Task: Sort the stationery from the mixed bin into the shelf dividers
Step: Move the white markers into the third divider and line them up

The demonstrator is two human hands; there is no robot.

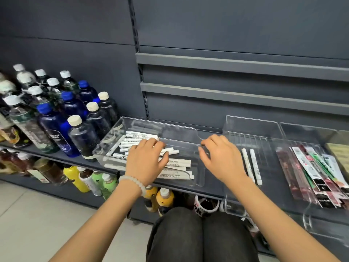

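- Left hand [146, 161]: palm down inside the clear bin [196, 135], fingers spread and bent over the heap of white markers [177, 163]; fingertips touch the markers, but whether any is pinched cannot be told. A pale bead bracelet [132, 183] sits at the wrist.
- Right hand [220, 157]: palm down at the bin's right wall, fingers curled at the rim; thumb and fingertips seem to nip the clear edge, though the transparent plastic makes the contact hard to read.
- Both forearms reach forward from the lower edge; dark-trousered knees [202, 237] show between them.
- Markers: most lie jumbled in the bin; part of the heap is hidden under the left hand.
- Divider [245, 127]: clear tray right of the bin, holding two white markers [252, 167] side by side; its near end hangs past the shelf [207, 193].
- Further tray [306, 129]: packaged pens [313, 173], print too small to read; cut off at right.
- Bottles [62, 114]: on the shelf left of the bin; more below, partly hidden.
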